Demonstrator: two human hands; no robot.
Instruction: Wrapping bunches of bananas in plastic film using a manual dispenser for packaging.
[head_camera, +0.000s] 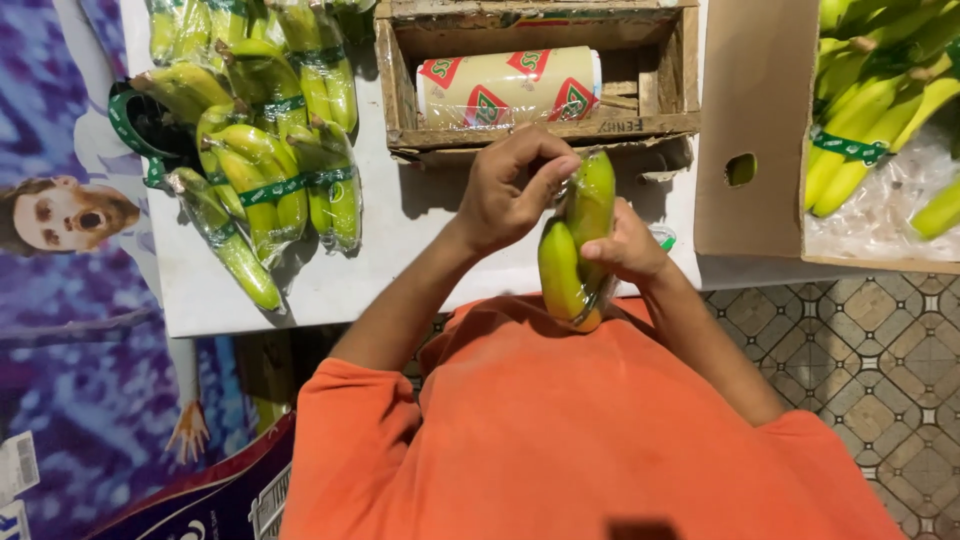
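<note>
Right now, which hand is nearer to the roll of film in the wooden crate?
Left. The left hand pinches the wrap at the top of the bananas, just below the roll of film. The right hand supports the bananas lower and farther away.

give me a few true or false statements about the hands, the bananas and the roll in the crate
1. Both hands hold a small bunch of bananas above the table edge. True: the left hand grips its upper side, the right hand its other side.
2. The roll of film lies on the floor. False: it lies inside the wooden crate.
3. Wrapped banana bunches lie on the white table. True.
4. The cardboard box holds oranges. False: it holds green-yellow bananas.
</note>
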